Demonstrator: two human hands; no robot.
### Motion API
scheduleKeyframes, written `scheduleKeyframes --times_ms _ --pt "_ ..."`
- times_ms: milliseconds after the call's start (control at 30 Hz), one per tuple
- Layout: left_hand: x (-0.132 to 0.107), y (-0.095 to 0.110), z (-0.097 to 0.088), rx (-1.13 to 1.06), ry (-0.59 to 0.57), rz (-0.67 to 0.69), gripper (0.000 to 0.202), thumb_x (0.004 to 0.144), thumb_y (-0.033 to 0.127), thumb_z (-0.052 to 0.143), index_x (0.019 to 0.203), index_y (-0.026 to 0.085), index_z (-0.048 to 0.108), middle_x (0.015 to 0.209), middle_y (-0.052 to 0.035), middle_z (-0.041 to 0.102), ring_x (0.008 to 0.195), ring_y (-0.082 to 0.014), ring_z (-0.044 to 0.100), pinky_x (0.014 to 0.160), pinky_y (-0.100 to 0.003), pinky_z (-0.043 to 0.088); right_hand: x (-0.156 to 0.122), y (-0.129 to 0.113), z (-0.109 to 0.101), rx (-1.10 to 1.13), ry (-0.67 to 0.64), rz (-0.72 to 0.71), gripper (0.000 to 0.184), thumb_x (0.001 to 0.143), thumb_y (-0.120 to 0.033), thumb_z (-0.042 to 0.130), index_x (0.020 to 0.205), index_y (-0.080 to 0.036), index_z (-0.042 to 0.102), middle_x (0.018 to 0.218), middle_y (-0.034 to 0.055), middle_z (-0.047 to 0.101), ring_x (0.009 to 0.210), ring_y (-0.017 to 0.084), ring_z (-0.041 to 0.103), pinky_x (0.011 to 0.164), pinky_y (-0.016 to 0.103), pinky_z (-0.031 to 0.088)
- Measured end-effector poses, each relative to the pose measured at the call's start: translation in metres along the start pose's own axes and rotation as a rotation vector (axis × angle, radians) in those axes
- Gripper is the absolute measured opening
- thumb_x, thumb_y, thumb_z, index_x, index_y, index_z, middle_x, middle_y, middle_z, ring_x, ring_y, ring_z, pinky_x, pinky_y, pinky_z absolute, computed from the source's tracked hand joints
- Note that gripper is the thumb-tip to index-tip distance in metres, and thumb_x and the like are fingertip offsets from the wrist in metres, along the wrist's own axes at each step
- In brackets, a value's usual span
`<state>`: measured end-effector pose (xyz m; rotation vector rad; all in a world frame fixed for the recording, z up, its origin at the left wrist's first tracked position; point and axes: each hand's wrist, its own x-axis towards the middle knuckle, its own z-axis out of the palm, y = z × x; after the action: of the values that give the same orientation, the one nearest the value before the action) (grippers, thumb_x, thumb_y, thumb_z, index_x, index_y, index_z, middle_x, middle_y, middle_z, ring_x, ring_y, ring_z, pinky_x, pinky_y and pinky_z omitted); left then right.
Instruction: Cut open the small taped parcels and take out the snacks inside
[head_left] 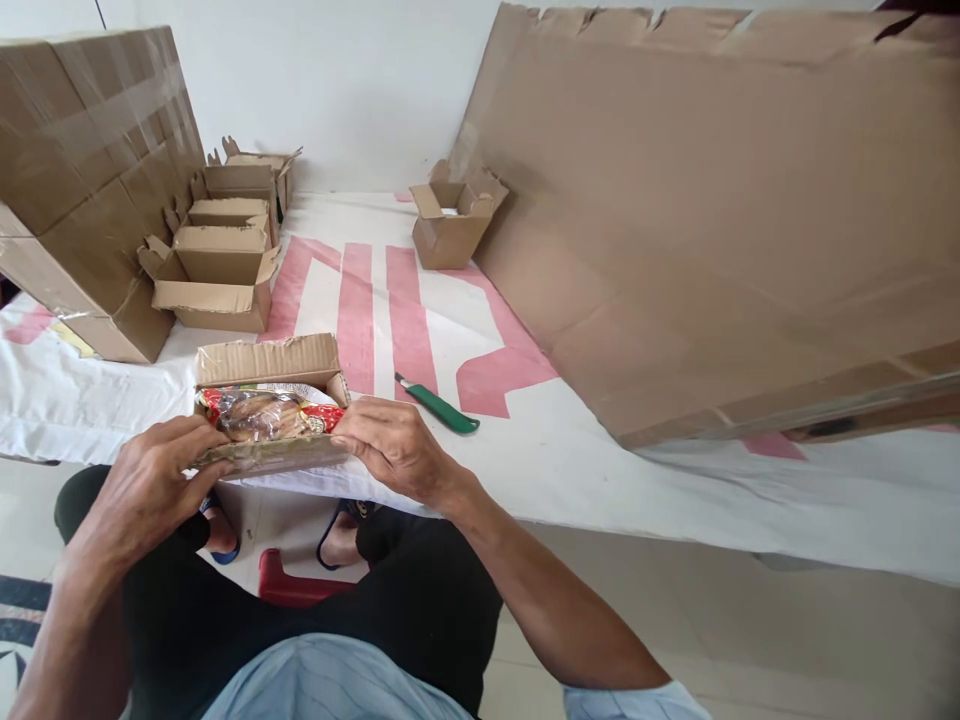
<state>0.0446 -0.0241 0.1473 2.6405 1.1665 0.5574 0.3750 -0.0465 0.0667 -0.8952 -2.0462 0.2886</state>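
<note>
An open cardboard box (pixel 266 361) stands at the table's near edge, in front of my body. Inside it lies a clear plastic packet (pixel 274 412) with red printed ends and brown contents. My left hand (pixel 161 465) grips the box's left near corner, fingers bent over the rim with the thumb on the front. At the right end, my right hand (pixel 397 445) is closed over the corner, its fingertips at the edge by the packet. Just beyond that hand a green-handled utility knife (pixel 442 408) rests on the cloth, touched by neither hand.
Several open small boxes (pixel 214 300) line the left, beside a stack of taped cartons (pixel 97 180). Another small open box (pixel 452 240) stands at the back. A large cardboard carton (pixel 712 220) fills the right. A white cloth with pink shapes (pixel 356 320) covers the table.
</note>
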Motion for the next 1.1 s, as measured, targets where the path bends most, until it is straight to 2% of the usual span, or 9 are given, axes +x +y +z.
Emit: scheduleKeyframes --times_ms 167,267,367,433,567,667,767,933,1100 --pt "-0.04 -0.013 0.004 -0.137 0.074 -0.004 0.023 0.11 0.044 0.075 0.112 0.025 0.088 0.107 -0.0081 0.085 0.096 -0.0252 0.081 0.086 -0.034 0.065 -0.013 -0.015 -0.004 -0.126 0.048 -0.153 0.016 0.114 -0.018 0.067 0.108 -0.02 0.083 0.097 0.0078 0.081 0.087 0.02 0.071 0.081 0.034 0.06" --pt "-0.048 -0.023 0.001 -0.251 0.061 -0.07 0.03 0.11 0.053 0.074 0.116 0.028 0.09 0.116 -0.0083 0.085 0.105 -0.0273 0.083 0.092 -0.036 0.068 -0.019 -0.024 -0.005 -0.205 0.037 -0.199 0.019 0.112 -0.013 0.067 0.119 -0.021 0.083 0.102 0.008 0.082 0.09 0.02 0.072 0.081 0.034 0.062" --pt "-0.04 -0.04 0.0 -0.277 0.148 -0.17 0.036 0.112 0.057 0.068 0.114 0.029 0.09 0.128 -0.0091 0.082 0.121 -0.0309 0.08 0.105 -0.043 0.067 -0.026 -0.028 -0.002 -0.282 0.012 -0.214 0.013 0.11 -0.015 0.07 0.116 -0.019 0.081 0.106 0.0105 0.082 0.094 0.022 0.072 0.083 0.037 0.064" --pt "-0.027 -0.053 0.005 -0.261 0.198 -0.226 0.044 0.104 0.065 0.076 0.127 0.03 0.087 0.149 -0.0111 0.074 0.14 -0.0368 0.072 0.114 -0.05 0.065 -0.031 -0.027 0.004 -0.335 0.023 -0.216 0.011 0.108 -0.015 0.074 0.115 -0.018 0.081 0.108 0.0123 0.082 0.095 0.023 0.071 0.084 0.038 0.066" --pt "0.003 -0.074 0.027 -0.351 0.087 -0.279 0.091 0.085 0.082 0.089 0.161 0.035 0.07 0.178 -0.0143 0.05 0.162 -0.0463 0.053 0.115 -0.058 0.065 -0.041 -0.022 0.02 -0.392 0.097 -0.2 0.019 0.105 -0.008 0.073 0.118 -0.02 0.08 0.115 0.0127 0.082 0.101 0.024 0.072 0.086 0.039 0.067" --pt "0.016 -0.081 0.043 -0.421 0.011 -0.272 0.103 0.081 0.083 0.09 0.168 0.035 0.063 0.177 -0.0145 0.05 0.162 -0.0475 0.052 0.118 -0.059 0.063 -0.045 -0.019 0.028 -0.411 0.138 -0.179 0.024 0.104 -0.006 0.072 0.12 -0.023 0.08 0.117 0.0118 0.081 0.108 0.025 0.074 0.089 0.04 0.069" --pt "0.017 -0.084 0.054 -0.475 0.011 -0.26 0.112 0.079 0.081 0.094 0.173 0.033 0.057 0.175 -0.0156 0.053 0.159 -0.0481 0.054 0.12 -0.059 0.061 -0.044 -0.018 0.028 -0.398 0.115 -0.161 0.014 0.105 -0.013 0.075 0.115 -0.022 0.08 0.115 0.0132 0.081 0.106 0.026 0.075 0.088 0.041 0.069" --pt "0.008 -0.091 0.062 -0.586 0.018 -0.309 0.134 0.064 0.081 0.103 0.176 0.029 0.051 0.178 -0.02 0.05 0.161 -0.0517 0.053 0.127 -0.065 0.055 -0.027 -0.018 0.011 -0.259 0.129 -0.124 0.011 0.11 -0.02 0.072 0.116 -0.021 0.081 0.11 0.0113 0.081 0.098 0.025 0.076 0.086 0.041 0.068" --pt "0.006 -0.089 0.061 -0.601 0.014 -0.316 0.133 0.062 0.08 0.104 0.174 0.031 0.052 0.18 -0.0177 0.049 0.164 -0.0522 0.049 0.128 -0.065 0.055 0.005 -0.006 -0.008 -0.208 0.115 0.048 0.018 0.112 -0.02 0.066 0.115 -0.024 0.083 0.112 0.01 0.084 0.106 0.027 0.078 0.095 0.045 0.066"
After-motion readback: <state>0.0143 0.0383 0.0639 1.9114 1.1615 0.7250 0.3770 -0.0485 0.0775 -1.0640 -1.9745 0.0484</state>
